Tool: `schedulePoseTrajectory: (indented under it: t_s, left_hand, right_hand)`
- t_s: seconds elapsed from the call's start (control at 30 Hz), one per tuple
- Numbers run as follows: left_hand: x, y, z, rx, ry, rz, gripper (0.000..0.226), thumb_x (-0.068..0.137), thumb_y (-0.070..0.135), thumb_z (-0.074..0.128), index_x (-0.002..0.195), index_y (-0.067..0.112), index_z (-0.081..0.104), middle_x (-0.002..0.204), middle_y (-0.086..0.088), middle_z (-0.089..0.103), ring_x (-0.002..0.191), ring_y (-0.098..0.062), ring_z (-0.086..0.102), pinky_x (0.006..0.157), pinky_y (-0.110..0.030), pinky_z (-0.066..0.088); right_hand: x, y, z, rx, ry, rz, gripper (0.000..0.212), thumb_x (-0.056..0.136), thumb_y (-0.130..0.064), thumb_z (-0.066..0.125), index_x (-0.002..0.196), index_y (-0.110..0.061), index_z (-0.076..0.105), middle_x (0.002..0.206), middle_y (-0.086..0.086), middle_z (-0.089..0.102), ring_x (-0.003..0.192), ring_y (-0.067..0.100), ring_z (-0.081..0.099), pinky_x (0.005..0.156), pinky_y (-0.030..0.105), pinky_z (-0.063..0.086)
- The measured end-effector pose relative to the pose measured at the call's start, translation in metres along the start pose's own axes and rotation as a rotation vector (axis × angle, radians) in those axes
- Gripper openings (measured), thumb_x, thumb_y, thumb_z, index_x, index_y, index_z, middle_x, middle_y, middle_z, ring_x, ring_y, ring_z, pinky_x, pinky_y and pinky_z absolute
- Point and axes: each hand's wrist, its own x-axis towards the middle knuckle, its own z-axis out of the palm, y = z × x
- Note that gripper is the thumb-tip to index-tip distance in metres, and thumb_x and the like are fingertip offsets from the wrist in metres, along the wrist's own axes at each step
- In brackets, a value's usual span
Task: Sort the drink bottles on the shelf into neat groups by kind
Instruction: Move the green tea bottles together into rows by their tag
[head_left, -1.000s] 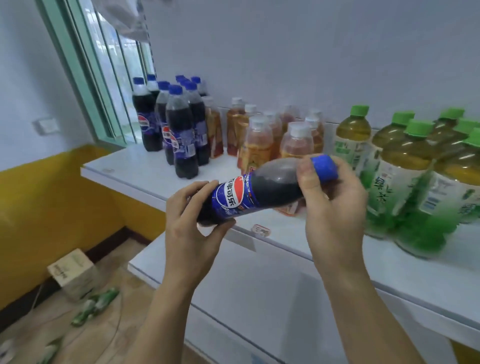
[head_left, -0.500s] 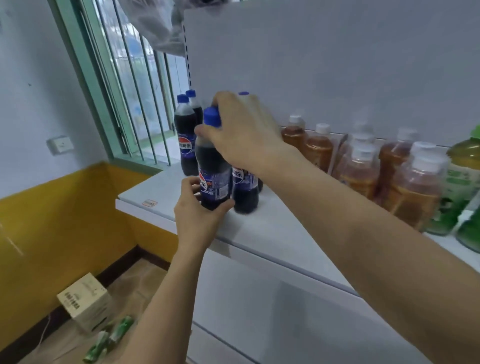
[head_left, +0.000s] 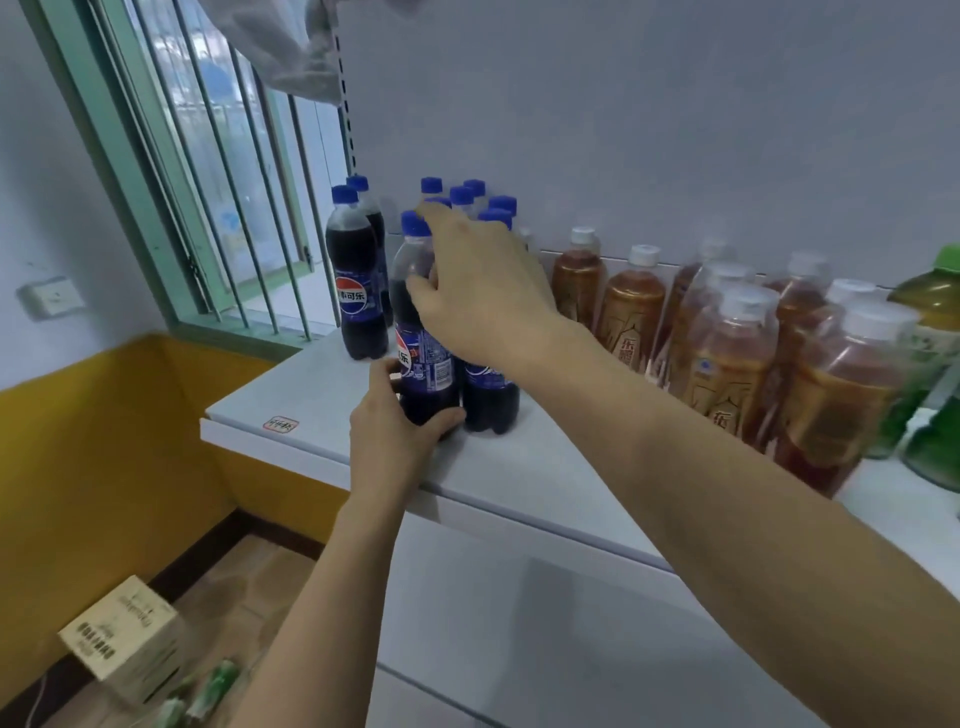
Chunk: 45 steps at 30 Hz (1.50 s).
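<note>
At the left end of the white shelf (head_left: 332, 395), a cola bottle (head_left: 423, 332) with a blue cap is standing upright near the front edge, touching a second cola bottle (head_left: 491, 397) just to its right. The left hand (head_left: 397, 434) is cupping the base of the near bottle from the front, its fingers (head_left: 387, 374) curling around the lower body with the thumb lying along the bottom right. The right hand (head_left: 480, 291) is reaching in from the right at the height of the bottle's shoulder, its fingers (head_left: 434, 213) loosely spread, one fingertip lying by the cap and the thumb resting against the upper body; whether it is gripping firmly cannot be told. Farther back, more blue-capped cola bottles (head_left: 462, 200) are standing in a cluster against the wall, and two others (head_left: 356, 291) are standing apart to the left, beside the barred window (head_left: 223, 171). To the right, amber tea bottles (head_left: 727, 353) with white caps are forming a group, and green-capped bottles (head_left: 935, 332) are showing at the far right edge. Below, on the floor, a cardboard box (head_left: 124, 636) is sitting near some green bottles (head_left: 208, 693), which are lying down.
</note>
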Motion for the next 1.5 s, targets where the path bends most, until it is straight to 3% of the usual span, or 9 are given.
schedulePoseTrajectory:
  t_s: [0.2,0.33,0.47,0.6,0.73,0.93,1.1,1.3,1.5]
  left_hand:
    - [-0.028,0.006,-0.005,0.044,0.044,-0.003,0.093,0.076,0.04,0.087,0.15,0.031,0.032,0.148,-0.001,0.052,0.124,-0.014,0.054,0.101,-0.041,0.05]
    - [-0.079,0.021,-0.001,-0.031,0.299,0.138,0.047,0.092,0.027,0.069,0.135,0.018,0.05,0.129,-0.005,0.058,0.113,-0.013,0.053,0.097,-0.039,0.052]
    - [-0.121,0.065,0.027,-0.118,0.016,0.419,0.022,0.093,0.026,0.055,0.113,0.019,0.06,0.11,0.005,0.063,0.1,-0.003,0.055,0.09,-0.009,0.042]
    - [-0.155,0.131,0.07,-0.169,-0.436,0.76,0.016,0.096,0.027,0.051,0.104,0.021,0.063,0.104,0.012,0.062,0.096,-0.003,0.058,0.083,-0.014,0.045]
    - [-0.196,0.195,0.125,-0.25,-0.7,0.866,0.024,0.099,0.032,0.054,0.117,0.021,0.065,0.115,0.014,0.06,0.103,-0.001,0.058,0.084,-0.017,0.046]
    - [-0.26,0.266,0.195,-0.292,-0.786,0.838,0.035,0.098,0.041,0.053,0.128,0.024,0.061,0.118,0.015,0.058,0.107,0.0,0.056,0.087,-0.023,0.047]
    - [-0.315,0.324,0.247,-0.271,-0.843,0.833,0.035,0.099,0.042,0.053,0.129,0.025,0.061,0.121,0.018,0.058,0.109,0.0,0.057,0.087,-0.021,0.048]
    - [-0.349,0.369,0.3,-0.074,-0.847,0.842,0.039,0.098,0.047,0.055,0.13,0.025,0.06,0.122,0.013,0.062,0.108,-0.004,0.058,0.091,-0.026,0.047]
    - [-0.35,0.392,0.319,0.068,-0.813,0.744,0.03,0.097,0.041,0.059,0.123,0.026,0.064,0.103,0.014,0.066,0.095,-0.01,0.06,0.084,-0.033,0.05]
  right_hand:
    - [-0.076,0.04,0.003,0.291,0.089,0.12,0.04,0.094,-0.024,0.067,0.132,-0.028,0.055,0.086,-0.013,0.067,0.074,0.004,0.064,0.071,0.032,0.06]
    - [-0.15,0.083,-0.011,0.448,0.177,0.328,0.027,0.093,-0.022,0.069,0.115,-0.034,0.062,0.084,-0.016,0.065,0.065,0.006,0.067,0.055,0.019,0.054]
    - [-0.231,0.124,-0.059,0.63,0.421,0.517,0.021,0.091,-0.011,0.069,0.098,-0.031,0.07,0.081,-0.004,0.069,0.059,0.016,0.067,0.049,0.017,0.048]
    - [-0.29,0.177,-0.114,0.403,0.391,0.687,0.021,0.092,-0.014,0.07,0.097,-0.034,0.069,0.081,-0.008,0.068,0.067,0.014,0.068,0.057,0.022,0.051]
    - [-0.353,0.211,-0.162,0.138,0.305,0.774,0.021,0.09,-0.025,0.072,0.107,-0.036,0.067,0.092,-0.02,0.069,0.093,0.001,0.064,0.074,0.021,0.052]
    - [-0.434,0.25,-0.235,0.047,0.333,0.857,0.024,0.092,-0.024,0.071,0.114,-0.035,0.068,0.108,-0.019,0.068,0.108,-0.007,0.059,0.084,0.007,0.043]
    - [-0.48,0.302,-0.291,0.035,0.334,0.87,0.025,0.093,-0.023,0.07,0.115,-0.034,0.068,0.11,-0.018,0.068,0.11,-0.002,0.06,0.093,0.021,0.046]
    - [-0.52,0.392,-0.335,0.016,0.252,0.824,0.024,0.094,-0.026,0.069,0.116,-0.034,0.067,0.109,-0.018,0.067,0.108,-0.001,0.06,0.088,0.019,0.044]
    - [-0.528,0.442,-0.337,0.053,0.084,0.772,0.024,0.094,-0.021,0.069,0.117,-0.029,0.067,0.112,-0.011,0.067,0.104,0.002,0.06,0.093,0.021,0.047]
